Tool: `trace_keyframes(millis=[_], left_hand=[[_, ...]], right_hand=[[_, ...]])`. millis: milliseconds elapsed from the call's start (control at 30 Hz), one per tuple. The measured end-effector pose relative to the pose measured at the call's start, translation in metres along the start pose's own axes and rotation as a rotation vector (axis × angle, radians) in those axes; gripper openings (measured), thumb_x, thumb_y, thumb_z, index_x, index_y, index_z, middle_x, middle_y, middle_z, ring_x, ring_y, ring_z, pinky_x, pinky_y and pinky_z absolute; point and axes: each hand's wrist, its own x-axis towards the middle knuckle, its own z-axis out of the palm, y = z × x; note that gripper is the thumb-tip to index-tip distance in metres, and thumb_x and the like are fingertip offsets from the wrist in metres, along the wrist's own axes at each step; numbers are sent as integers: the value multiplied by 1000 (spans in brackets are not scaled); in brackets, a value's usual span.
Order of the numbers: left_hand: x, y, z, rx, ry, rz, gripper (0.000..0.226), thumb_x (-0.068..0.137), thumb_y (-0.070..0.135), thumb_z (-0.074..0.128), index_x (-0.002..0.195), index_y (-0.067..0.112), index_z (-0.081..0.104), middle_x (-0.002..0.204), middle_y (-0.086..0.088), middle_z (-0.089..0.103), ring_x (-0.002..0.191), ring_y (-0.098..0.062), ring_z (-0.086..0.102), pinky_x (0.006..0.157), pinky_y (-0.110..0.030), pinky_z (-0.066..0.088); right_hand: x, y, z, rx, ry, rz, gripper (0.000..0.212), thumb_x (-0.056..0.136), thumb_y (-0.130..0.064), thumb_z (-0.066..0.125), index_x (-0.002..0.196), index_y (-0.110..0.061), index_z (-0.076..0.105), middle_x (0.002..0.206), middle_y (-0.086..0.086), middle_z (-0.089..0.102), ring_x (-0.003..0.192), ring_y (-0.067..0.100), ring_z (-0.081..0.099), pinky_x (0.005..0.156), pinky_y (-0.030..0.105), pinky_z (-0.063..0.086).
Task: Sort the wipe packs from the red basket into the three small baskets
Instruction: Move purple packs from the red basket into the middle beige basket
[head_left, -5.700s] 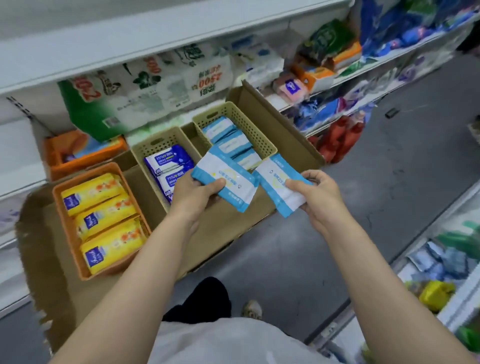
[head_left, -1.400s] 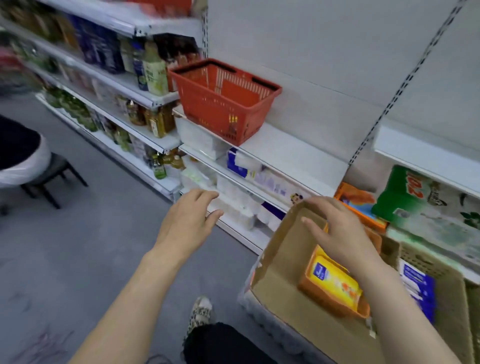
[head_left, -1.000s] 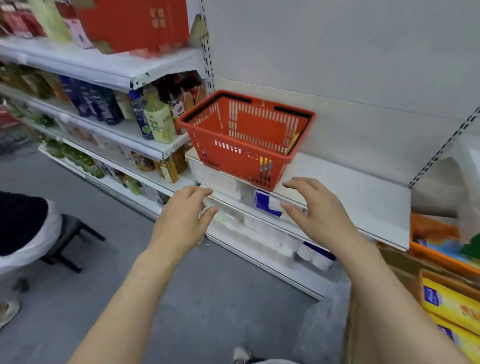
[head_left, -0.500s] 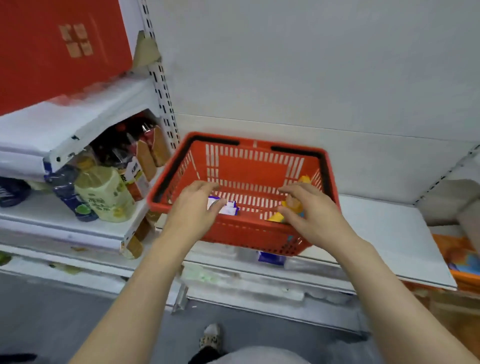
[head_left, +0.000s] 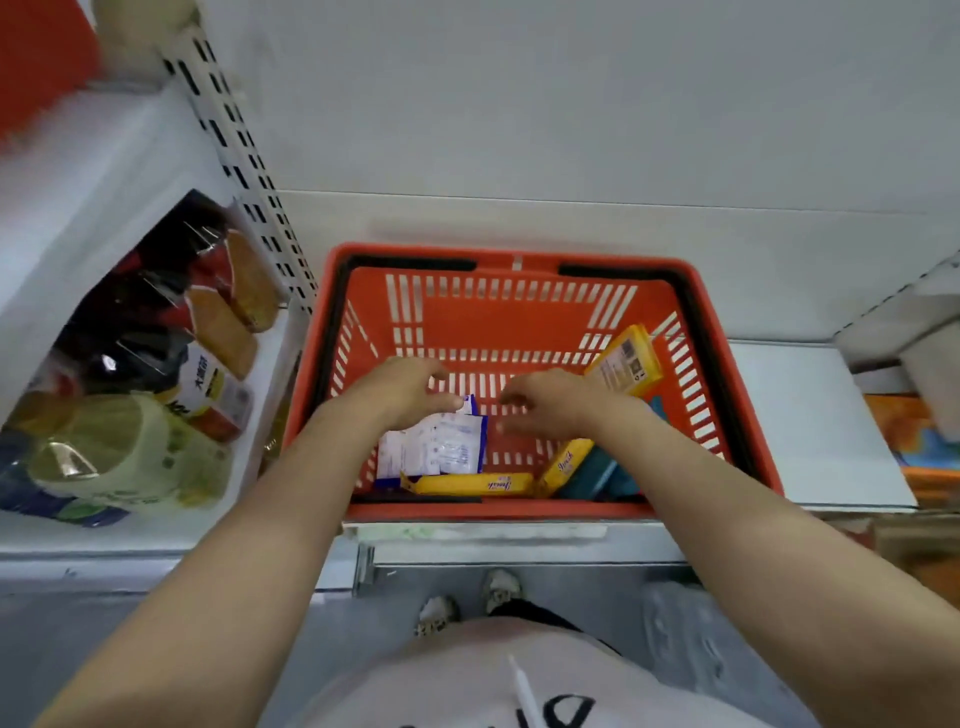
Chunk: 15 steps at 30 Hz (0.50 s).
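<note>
The red basket (head_left: 519, 306) sits on a white shelf, seen from above. Inside lie a white and blue wipe pack (head_left: 436, 449), two yellow packs along the near wall (head_left: 470, 484) (head_left: 563, 465), another yellow pack (head_left: 626, 361) leaning in the right corner, and a teal pack (head_left: 597, 475) partly hidden under my right forearm. My left hand (head_left: 402, 392) is inside the basket, fingers loosely curled just above the white and blue pack, holding nothing. My right hand (head_left: 550, 402) hovers beside it over the basket floor, fingers curved, empty.
Bottles of drinks and oil (head_left: 156, 374) fill the shelf to the left behind a perforated upright (head_left: 244, 171). The white shelf (head_left: 810, 426) extends right of the basket. An orange tray edge (head_left: 914, 441) shows at far right. My shoes (head_left: 467, 597) stand on grey floor.
I have stepped closer and now look straight down into the red basket. Both hands have dropped from its near rim to inside, just above the packs.
</note>
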Motion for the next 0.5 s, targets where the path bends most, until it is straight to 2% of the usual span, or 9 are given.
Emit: trace_keyframes(millis=[67,133,233,400,500], left_hand=[[4,-3,1,-25,-4,-30,64,86,58,64,140,27,49,143,-5,50,121,-24,53,84,-31,41],[6,-5,2,-37,-5,-39,64,86,55,65,140,24,49,143,-5,51,122,-24,53,84,-28,39],[9,-8,0,-36,-19,-68,68,86,53,67,143,21,47,146,-6,48,126,-25,50,85,-27,37],[21,-9,-1,-7,-103,-113,65,89,49,66,143,18,46,145,-7,49,122,-25,53,84,-29,43],[28,-9,4,17,-218,-168,69,91,47,64,147,15,39,145,-10,49,115,-25,59,90,-32,50]], right_hand=[[26,-13,3,24,-17,-53,55,91,-50,63,136,-20,52,132,3,59,114,22,57,90,33,48],[50,-22,10,2,-54,-79,59,90,-47,65,138,-17,50,134,5,59,116,24,57,93,35,47],[76,-25,26,-69,-151,-54,60,88,-44,69,136,-12,53,131,7,59,117,27,56,93,35,46],[87,-6,36,67,-111,-53,27,87,-28,74,107,-10,72,112,6,70,95,20,63,76,30,48],[74,10,14,166,-134,-25,25,89,-29,70,108,-12,70,114,2,66,99,18,61,80,32,49]])
